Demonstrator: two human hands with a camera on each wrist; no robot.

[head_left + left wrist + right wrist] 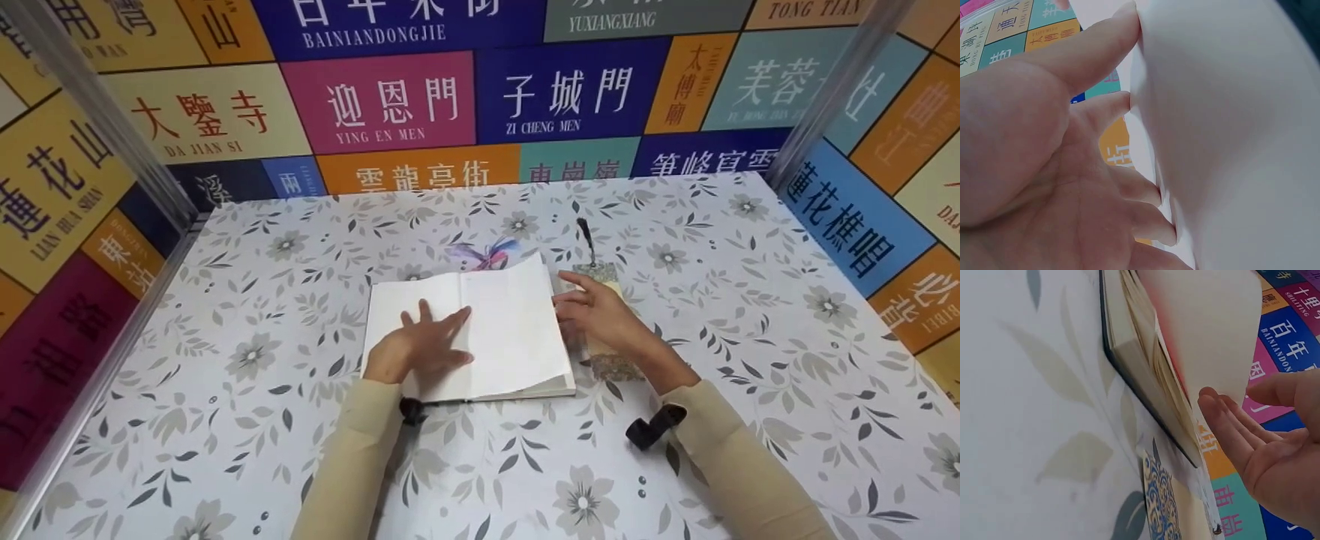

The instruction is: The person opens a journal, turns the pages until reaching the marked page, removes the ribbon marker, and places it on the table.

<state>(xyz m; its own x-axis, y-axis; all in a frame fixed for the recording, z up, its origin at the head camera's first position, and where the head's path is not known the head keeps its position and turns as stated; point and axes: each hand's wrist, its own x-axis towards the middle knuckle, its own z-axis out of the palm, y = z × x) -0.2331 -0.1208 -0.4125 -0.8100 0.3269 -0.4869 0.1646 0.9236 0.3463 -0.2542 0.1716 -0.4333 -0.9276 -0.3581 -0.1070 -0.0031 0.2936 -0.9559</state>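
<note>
A book with blank white pages (510, 330) lies spread on the table. My left hand (427, 346) rests on its left page with the fingers spread, fingertips toward the fold. In the left wrist view, the fingertips (1123, 25) press against the paper. My right hand (596, 311) is at the book's right edge, its fingers loosely extended. The right wrist view shows a raised page (1213, 332), with fingertips (1208, 396) right at its edge and more pages fanned beneath. Partly hidden under the right hand, a patterned bookmark (611, 367) lies beside the book.
A dark tassel (585, 236) extends from the bookmark's far end. The flower-patterned tabletop (247, 420) bears a colourful butterfly print (487, 253) just behind the book. Panels with Chinese lettering (382, 101) stand along the back and sides. Black wrist mounts (654, 427) protrude beside the sleeves.
</note>
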